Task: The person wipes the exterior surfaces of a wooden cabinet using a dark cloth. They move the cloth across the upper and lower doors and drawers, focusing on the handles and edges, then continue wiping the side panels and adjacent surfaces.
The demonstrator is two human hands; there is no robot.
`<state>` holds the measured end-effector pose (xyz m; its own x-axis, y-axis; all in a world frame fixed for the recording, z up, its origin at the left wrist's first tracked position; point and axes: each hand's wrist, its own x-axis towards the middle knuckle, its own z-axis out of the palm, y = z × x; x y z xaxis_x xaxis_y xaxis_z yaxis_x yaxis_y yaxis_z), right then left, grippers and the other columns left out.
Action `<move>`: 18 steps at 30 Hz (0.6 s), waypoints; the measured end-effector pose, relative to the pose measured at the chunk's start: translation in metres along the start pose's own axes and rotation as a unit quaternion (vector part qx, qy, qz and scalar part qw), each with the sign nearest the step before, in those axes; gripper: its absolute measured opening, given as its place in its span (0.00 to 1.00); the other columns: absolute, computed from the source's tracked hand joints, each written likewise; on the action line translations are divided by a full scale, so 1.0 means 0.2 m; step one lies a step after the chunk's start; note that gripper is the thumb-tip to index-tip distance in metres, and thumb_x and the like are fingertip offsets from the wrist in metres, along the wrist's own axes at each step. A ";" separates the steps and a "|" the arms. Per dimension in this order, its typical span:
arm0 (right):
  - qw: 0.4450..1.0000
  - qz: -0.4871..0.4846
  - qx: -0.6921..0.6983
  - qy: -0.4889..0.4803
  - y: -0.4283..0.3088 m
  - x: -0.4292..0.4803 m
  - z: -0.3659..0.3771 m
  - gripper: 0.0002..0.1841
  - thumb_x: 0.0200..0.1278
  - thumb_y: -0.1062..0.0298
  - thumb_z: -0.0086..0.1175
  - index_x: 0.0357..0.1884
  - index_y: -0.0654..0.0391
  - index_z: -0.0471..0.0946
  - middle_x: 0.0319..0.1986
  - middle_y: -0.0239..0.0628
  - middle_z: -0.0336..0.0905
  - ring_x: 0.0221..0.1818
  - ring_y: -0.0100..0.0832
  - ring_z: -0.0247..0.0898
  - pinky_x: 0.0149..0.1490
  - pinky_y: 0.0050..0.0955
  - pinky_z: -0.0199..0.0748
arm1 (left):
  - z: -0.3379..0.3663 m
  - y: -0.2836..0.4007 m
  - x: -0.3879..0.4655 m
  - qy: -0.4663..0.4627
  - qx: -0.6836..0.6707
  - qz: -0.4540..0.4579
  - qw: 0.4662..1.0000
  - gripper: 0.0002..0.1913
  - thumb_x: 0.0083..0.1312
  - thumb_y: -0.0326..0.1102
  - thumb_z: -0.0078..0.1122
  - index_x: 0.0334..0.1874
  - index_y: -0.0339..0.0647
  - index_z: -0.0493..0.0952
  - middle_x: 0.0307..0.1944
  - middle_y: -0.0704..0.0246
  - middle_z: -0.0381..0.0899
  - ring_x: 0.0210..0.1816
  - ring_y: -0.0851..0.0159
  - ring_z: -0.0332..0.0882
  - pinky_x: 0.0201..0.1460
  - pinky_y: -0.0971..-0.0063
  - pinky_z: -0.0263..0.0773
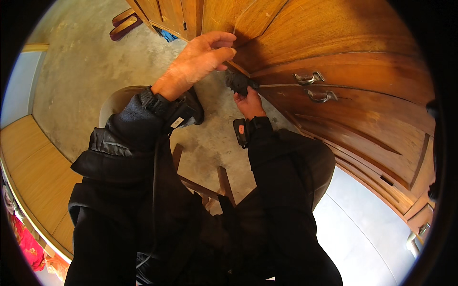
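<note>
My left hand is raised in front of the wooden cabinet, its fingers half curled with the thumb below them. A pale thin line rises from near its fingertips across the cabinet; whether that is a thread or a panel edge I cannot tell. Lower down, beside the cabinet's foot, my right hand grips a dark grey bunched piece of cloth. The fingers of this hand are partly hidden behind the cloth. Small black boxes with labels hang at both my wrists.
Metal pull handles stick out from the cabinet on the right. Wooden stool legs show between my knees on the concrete floor. A pair of dark red shoes lies at the far left. Light wooden boards line the left side.
</note>
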<state>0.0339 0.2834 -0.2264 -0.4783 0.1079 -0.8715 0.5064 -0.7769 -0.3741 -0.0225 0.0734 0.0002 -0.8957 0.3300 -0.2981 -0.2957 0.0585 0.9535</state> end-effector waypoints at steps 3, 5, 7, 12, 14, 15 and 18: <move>0.994 -0.014 0.085 -0.070 0.01 -0.01 -0.02 0.12 0.74 0.60 0.47 0.53 0.50 0.74 0.47 0.33 0.79 0.44 0.33 0.74 0.41 0.33 0.77 | 0.01 0.00 -0.01 -0.013 0.009 0.009 1.000 0.25 0.68 0.37 0.56 0.65 0.32 0.69 0.59 0.63 0.75 0.55 0.67 0.77 0.54 0.74 0.75; 0.982 -0.022 0.162 -0.098 0.01 -0.03 0.00 0.12 0.74 0.59 0.48 0.53 0.49 0.74 0.46 0.32 0.78 0.43 0.31 0.73 0.42 0.32 0.76 | 0.02 0.00 -0.01 -0.015 0.008 0.009 1.000 0.25 0.68 0.38 0.56 0.64 0.31 0.70 0.59 0.63 0.75 0.55 0.68 0.77 0.55 0.74 0.74; 0.976 -0.034 0.196 -0.084 0.01 -0.07 0.03 0.11 0.74 0.58 0.48 0.52 0.49 0.75 0.45 0.32 0.78 0.42 0.30 0.72 0.42 0.31 0.76 | 0.01 0.00 0.00 -0.008 0.005 0.012 1.000 0.25 0.68 0.38 0.57 0.64 0.31 0.70 0.59 0.64 0.75 0.56 0.68 0.76 0.55 0.74 0.74; 0.982 -0.116 0.146 -0.040 0.02 -0.27 0.08 0.12 0.72 0.56 0.52 0.50 0.50 0.74 0.42 0.29 0.76 0.40 0.28 0.70 0.41 0.29 0.75 | 0.00 -0.03 0.01 0.034 0.051 0.038 0.997 0.24 0.67 0.38 0.57 0.63 0.33 0.72 0.58 0.64 0.76 0.56 0.68 0.75 0.57 0.75 0.71; 0.981 -0.165 0.082 -0.065 0.04 -0.38 0.10 0.13 0.71 0.55 0.54 0.50 0.51 0.73 0.42 0.29 0.77 0.40 0.29 0.71 0.39 0.28 0.74 | 0.00 -0.04 0.01 0.050 0.066 0.045 0.996 0.24 0.67 0.39 0.57 0.63 0.34 0.72 0.58 0.64 0.77 0.56 0.68 0.74 0.58 0.75 0.70; 0.979 -0.187 0.053 -0.056 0.03 -0.44 0.12 0.14 0.70 0.55 0.55 0.50 0.51 0.73 0.42 0.29 0.77 0.40 0.29 0.72 0.38 0.28 0.74 | 0.01 -0.05 0.01 0.054 0.073 0.044 0.995 0.24 0.67 0.40 0.58 0.63 0.35 0.72 0.58 0.64 0.77 0.56 0.67 0.74 0.58 0.75 0.69; 0.971 -0.201 -0.098 -0.084 -0.03 -0.62 0.20 0.14 0.68 0.57 0.57 0.48 0.53 0.74 0.40 0.30 0.79 0.37 0.28 0.74 0.35 0.26 0.73 | 0.01 -0.04 0.00 0.021 0.104 0.017 0.994 0.27 0.67 0.42 0.59 0.65 0.37 0.71 0.57 0.64 0.77 0.57 0.66 0.73 0.58 0.75 0.68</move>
<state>0.0617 0.2495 -0.1031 -0.7679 0.2627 -0.5843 0.3727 -0.5586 -0.7410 -0.0195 0.0753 -0.0068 -0.9185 0.2949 -0.2633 -0.1947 0.2423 0.9505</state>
